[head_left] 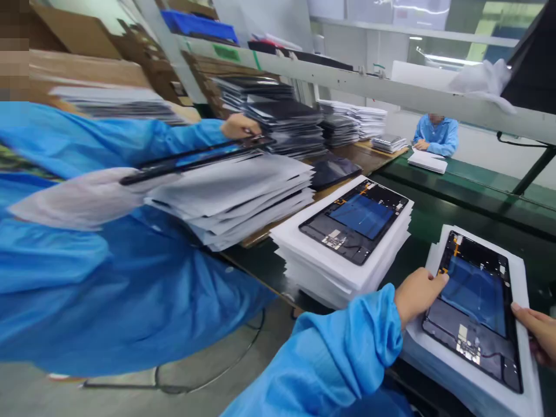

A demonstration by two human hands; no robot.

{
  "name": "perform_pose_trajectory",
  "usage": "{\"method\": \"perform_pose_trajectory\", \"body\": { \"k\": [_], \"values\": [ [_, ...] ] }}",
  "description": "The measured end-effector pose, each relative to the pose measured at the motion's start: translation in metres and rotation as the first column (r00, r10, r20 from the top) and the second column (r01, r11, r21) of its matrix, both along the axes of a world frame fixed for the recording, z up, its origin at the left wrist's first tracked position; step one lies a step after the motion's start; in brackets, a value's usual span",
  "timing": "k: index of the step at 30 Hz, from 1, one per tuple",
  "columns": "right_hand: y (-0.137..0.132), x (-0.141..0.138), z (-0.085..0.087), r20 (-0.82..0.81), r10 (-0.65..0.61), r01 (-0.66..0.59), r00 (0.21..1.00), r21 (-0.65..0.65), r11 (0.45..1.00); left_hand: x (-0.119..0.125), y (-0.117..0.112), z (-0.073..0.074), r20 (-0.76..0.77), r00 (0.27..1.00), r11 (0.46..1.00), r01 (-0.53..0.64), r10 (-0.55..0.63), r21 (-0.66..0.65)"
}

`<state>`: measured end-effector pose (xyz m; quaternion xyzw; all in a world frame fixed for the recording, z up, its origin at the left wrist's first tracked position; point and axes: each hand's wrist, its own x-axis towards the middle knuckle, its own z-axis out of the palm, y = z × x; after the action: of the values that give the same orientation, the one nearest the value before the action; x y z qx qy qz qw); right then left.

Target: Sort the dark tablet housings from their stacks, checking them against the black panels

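Observation:
An open tablet body (pixel 475 310) with a blue film inside lies on a stack of white foam sheets (pixel 527 370) at the lower right. My left hand (pixel 416 294) presses its fingers on the tablet's left edge. My right hand (pixel 536 333) touches the right edge, fingers together; only part of it shows. A second open tablet body (pixel 355 220) rests on another white foam stack (pixel 330 272) to the left.
A co-worker in a blue coat (pixel 108 243) fills the left, holding a dark panel (pixel 195 157) over a pile of grey sleeves (pixel 234 197). Stacks of panels (pixel 286 124) stand behind. Another person (pixel 436 136) sits far along the green belt (pixel 473 191).

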<state>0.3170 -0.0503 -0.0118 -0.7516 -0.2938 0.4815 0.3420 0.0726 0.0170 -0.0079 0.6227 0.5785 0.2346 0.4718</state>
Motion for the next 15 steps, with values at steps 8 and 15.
{"method": "perform_pose_trajectory", "body": {
  "k": [8, 15],
  "values": [
    [0.003, -0.013, 0.008, 0.372, -0.058, 0.017, 0.926, 0.112, 0.994, -0.002, 0.006, 0.011, -0.154, 0.984, 0.975, 0.116, -0.087, 0.192],
    [-0.005, -0.036, 0.030, 0.572, -0.161, 0.017, 0.804, 0.249, 0.968, -0.003, -0.007, 0.033, -0.128, 0.991, 0.948, 0.082, -0.044, 0.307]
  ]
}}
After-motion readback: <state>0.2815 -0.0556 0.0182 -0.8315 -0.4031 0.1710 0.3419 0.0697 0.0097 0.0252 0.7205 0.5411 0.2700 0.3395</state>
